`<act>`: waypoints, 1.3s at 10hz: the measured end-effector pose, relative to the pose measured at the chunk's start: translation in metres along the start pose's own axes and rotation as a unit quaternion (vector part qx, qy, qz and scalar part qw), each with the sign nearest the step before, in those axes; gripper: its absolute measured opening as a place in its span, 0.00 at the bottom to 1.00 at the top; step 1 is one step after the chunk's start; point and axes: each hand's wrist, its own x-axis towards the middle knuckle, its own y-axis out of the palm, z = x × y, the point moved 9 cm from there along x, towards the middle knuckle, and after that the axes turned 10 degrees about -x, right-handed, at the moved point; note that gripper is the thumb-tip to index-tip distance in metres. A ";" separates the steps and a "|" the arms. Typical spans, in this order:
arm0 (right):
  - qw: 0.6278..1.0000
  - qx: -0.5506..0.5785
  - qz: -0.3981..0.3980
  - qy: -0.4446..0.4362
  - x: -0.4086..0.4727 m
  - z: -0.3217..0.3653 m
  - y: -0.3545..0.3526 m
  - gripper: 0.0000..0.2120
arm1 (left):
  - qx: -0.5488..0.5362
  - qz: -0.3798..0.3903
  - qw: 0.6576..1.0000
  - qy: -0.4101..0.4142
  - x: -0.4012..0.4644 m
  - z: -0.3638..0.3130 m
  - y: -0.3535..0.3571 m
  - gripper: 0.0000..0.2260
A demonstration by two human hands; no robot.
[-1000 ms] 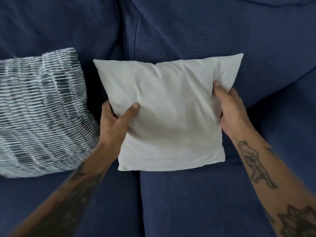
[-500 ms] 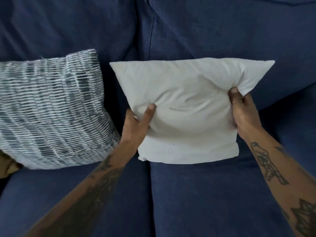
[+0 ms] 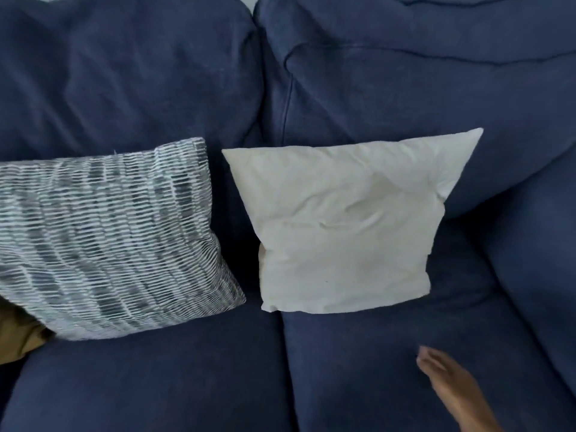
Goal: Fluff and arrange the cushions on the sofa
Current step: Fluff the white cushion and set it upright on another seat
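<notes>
1. The white cushion (image 3: 343, 226) stands propped against the back of the navy sofa (image 3: 140, 375), over the seam between the two seat pads, leaning mostly on the right-hand back pad. Nobody is touching it.
2. Its face is creased and dented through the middle, and its upper right corner pokes up to a point.
3. Just beside it on the left, with a narrow dark gap between them, sits the grey-and-white patterned cushion (image 3: 103, 238), tilted, its lower corner jutting toward the white one.
4. A brown cushion (image 3: 15, 335) peeks out from under the patterned one at the far left edge.
5. The right hand (image 3: 452, 388) is low over the right seat pad, well apart from the white cushion, blurred, fingers loosely extended and holding nothing.
6. The left hand is out of sight.
</notes>
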 end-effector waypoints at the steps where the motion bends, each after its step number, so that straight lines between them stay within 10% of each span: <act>1: 0.999 0.033 0.015 0.001 0.014 0.003 0.003 0.08 | 0.022 -0.050 0.997 0.048 0.015 -0.015 -0.025 0.07; 4: 0.972 0.145 -0.051 -0.177 0.024 0.184 -0.063 0.42 | -0.018 -0.191 0.966 0.172 -0.015 -0.275 -0.058 0.11; 5: 0.950 0.213 -0.021 -0.226 0.031 0.232 -0.067 0.49 | -0.028 -0.166 0.943 0.286 -0.012 -0.372 -0.048 0.32; 7: 0.895 0.358 0.076 -0.254 0.054 0.278 -0.062 0.39 | -0.189 -0.214 0.906 0.313 0.017 -0.442 -0.023 0.45; 9: 0.877 0.412 -0.045 -0.243 0.043 0.263 -0.101 0.16 | -0.168 -0.304 0.850 0.395 -0.035 -0.449 0.032 0.39; 10: 0.856 0.422 -0.142 -0.264 0.039 0.251 -0.163 0.20 | -0.166 -0.296 0.821 0.459 -0.061 -0.474 0.069 0.36; 13: 0.913 0.315 -0.192 -0.176 0.131 0.193 -0.193 0.22 | -0.128 -0.256 0.886 0.366 0.020 -0.466 0.140 0.25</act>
